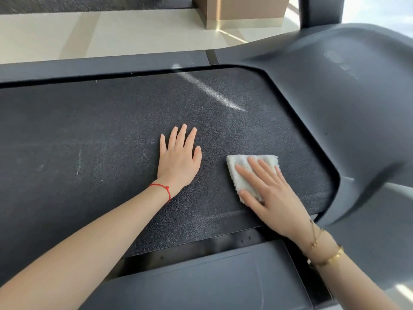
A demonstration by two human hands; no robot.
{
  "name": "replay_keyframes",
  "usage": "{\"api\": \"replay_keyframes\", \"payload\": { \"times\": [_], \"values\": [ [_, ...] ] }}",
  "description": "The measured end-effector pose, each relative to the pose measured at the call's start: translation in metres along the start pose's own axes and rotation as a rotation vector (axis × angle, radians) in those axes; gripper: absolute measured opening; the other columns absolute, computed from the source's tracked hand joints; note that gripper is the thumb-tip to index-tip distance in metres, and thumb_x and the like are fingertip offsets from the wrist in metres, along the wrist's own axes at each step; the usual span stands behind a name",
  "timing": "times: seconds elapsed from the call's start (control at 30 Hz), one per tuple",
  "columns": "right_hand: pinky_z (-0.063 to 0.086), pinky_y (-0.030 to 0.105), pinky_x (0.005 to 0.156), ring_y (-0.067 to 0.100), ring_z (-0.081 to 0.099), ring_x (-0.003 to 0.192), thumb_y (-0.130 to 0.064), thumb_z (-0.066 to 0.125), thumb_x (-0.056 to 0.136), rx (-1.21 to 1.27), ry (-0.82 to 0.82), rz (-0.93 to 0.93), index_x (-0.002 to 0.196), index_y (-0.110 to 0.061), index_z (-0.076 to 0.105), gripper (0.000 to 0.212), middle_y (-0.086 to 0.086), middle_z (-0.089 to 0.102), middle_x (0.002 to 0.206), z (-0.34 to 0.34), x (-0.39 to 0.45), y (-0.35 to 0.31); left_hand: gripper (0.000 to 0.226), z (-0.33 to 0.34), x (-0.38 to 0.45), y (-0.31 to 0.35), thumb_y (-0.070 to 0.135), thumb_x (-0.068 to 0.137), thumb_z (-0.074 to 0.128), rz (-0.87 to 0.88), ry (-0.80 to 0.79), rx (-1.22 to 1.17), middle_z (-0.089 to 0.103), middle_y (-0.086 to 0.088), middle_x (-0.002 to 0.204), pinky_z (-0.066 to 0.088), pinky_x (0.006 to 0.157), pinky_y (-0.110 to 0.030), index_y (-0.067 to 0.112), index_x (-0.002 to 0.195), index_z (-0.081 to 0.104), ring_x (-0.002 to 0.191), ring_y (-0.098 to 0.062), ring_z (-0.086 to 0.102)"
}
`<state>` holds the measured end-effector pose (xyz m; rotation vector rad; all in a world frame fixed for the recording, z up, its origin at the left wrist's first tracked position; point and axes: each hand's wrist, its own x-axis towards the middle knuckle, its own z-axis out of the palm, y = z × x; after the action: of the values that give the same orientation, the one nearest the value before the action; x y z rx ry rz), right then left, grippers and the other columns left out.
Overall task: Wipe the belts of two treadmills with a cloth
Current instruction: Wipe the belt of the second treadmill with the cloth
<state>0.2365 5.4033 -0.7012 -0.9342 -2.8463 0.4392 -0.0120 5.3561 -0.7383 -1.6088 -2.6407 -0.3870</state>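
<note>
Left hand [178,157] flat, fingers spread, on treadmill belt [89,135]; right hand [266,193], fingers straight, presses folded white cloth [245,173] onto the belt beside it

The belt [100,135] is rough, matt, grainy rubber; the cloth [252,168] fluffy white; the cover [346,97] smooth matt plastic.

Both bare forearms reach forward from the bottom edge. Left hand [178,157] lies flat, palm down, fingers straight and slightly spread, thumb out to the right; a thin red string bracelet [161,190] circles its wrist. Right hand [266,191] also palm down, fingers straight, angled up-left, pressing flat. Gold bracelets [326,253] on right wrist. Hands near each other, not touching.
</note>
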Motion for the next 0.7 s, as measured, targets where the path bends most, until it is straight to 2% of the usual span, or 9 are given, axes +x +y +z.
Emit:
{"api": "replay_keyframes", "payload": {
  "times": [0.07, 0.13, 0.2, 0.3, 0.37, 0.47, 0.57, 0.7],
  "values": [
    [0.014, 0.047, 0.121, 0.026, 0.02, 0.148, -0.046, 0.049, 0.097, -0.003, 0.034, -0.016, 0.152, -0.029, 0.031, 0.06, 0.001, 0.03, 0.157, -0.003, 0.012, 0.011, 0.057, -0.002, -0.004, 0.0, 0.041, 0.103, 0.026, 0.004, -0.011, -0.005, 0.013, -0.002, 0.165, 0.004, 0.122, -0.05, 0.024, 0.157, 0.018, 0.152, -0.022, 0.008],
    [0.014, 0.046, 0.121, 0.03, 0.022, 0.147, -0.048, 0.049, 0.096, -0.019, 0.026, -0.013, 0.152, -0.028, 0.031, 0.062, 0.002, 0.033, 0.155, -0.006, 0.027, 0.02, 0.057, -0.005, -0.01, -0.002, 0.041, 0.104, 0.025, 0.016, -0.025, -0.012, 0.011, -0.001, 0.165, 0.003, 0.123, -0.049, 0.025, 0.157, 0.015, 0.152, -0.021, 0.005],
    [0.005, 0.041, 0.122, 0.026, 0.012, 0.15, -0.051, 0.041, 0.098, -0.037, -0.024, 0.011, 0.153, -0.035, 0.023, 0.06, -0.002, 0.024, 0.16, -0.005, 0.038, 0.023, 0.057, -0.008, -0.019, -0.006, 0.042, 0.104, 0.024, 0.035, -0.04, -0.018, 0.009, 0.0, 0.166, 0.003, 0.123, -0.047, 0.025, 0.158, 0.013, 0.153, -0.02, 0.003],
    [-0.002, 0.043, 0.122, 0.024, 0.001, 0.151, -0.053, 0.017, 0.102, -0.079, -0.05, 0.012, 0.153, -0.043, 0.011, 0.053, -0.006, 0.008, 0.164, 0.004, 0.042, 0.012, 0.058, -0.013, -0.039, -0.02, 0.044, 0.103, 0.021, 0.066, -0.062, -0.014, 0.006, 0.002, 0.166, 0.001, 0.124, -0.046, 0.027, 0.158, 0.011, 0.153, -0.017, 0.0],
    [-0.006, 0.042, 0.122, 0.022, -0.004, 0.151, -0.05, 0.01, 0.102, -0.08, -0.078, -0.026, 0.153, -0.045, 0.003, 0.052, -0.007, 0.001, 0.164, 0.009, 0.038, -0.005, 0.058, -0.018, -0.056, -0.033, 0.045, 0.103, 0.019, 0.067, -0.076, -0.013, 0.005, 0.005, 0.166, 0.001, 0.124, -0.047, 0.029, 0.158, 0.01, 0.153, -0.016, -0.001],
    [-0.014, 0.039, 0.121, 0.02, -0.01, 0.151, -0.05, 0.006, 0.101, -0.057, -0.15, -0.169, 0.152, -0.046, -0.004, 0.052, -0.009, -0.006, 0.164, 0.023, 0.034, -0.046, 0.059, -0.027, -0.082, -0.056, 0.047, 0.101, 0.019, 0.003, -0.097, -0.006, 0.004, 0.008, 0.165, 0.001, 0.123, -0.05, 0.033, 0.157, 0.008, 0.152, -0.015, -0.003],
    [-0.012, 0.042, 0.122, 0.018, -0.011, 0.151, -0.05, 0.006, 0.1, -0.043, -0.189, -0.331, 0.153, -0.044, 0.0, 0.054, -0.009, -0.006, 0.164, 0.039, 0.041, -0.081, 0.059, -0.037, -0.104, -0.079, 0.048, 0.101, 0.019, -0.066, -0.123, 0.021, 0.0, 0.011, 0.165, -0.001, 0.122, -0.052, 0.036, 0.157, 0.005, 0.152, -0.013, -0.007],
    [-0.007, 0.039, 0.122, 0.019, -0.005, 0.152, -0.05, 0.011, 0.1, -0.024, -0.151, -0.32, 0.154, -0.042, 0.008, 0.055, -0.006, 0.0, 0.164, 0.046, 0.079, -0.087, 0.058, -0.048, -0.121, -0.105, 0.05, 0.101, 0.017, -0.119, -0.153, 0.038, -0.005, 0.014, 0.165, 0.0, 0.121, -0.056, 0.038, 0.156, 0.0, 0.151, -0.01, -0.011]
  ]
}}
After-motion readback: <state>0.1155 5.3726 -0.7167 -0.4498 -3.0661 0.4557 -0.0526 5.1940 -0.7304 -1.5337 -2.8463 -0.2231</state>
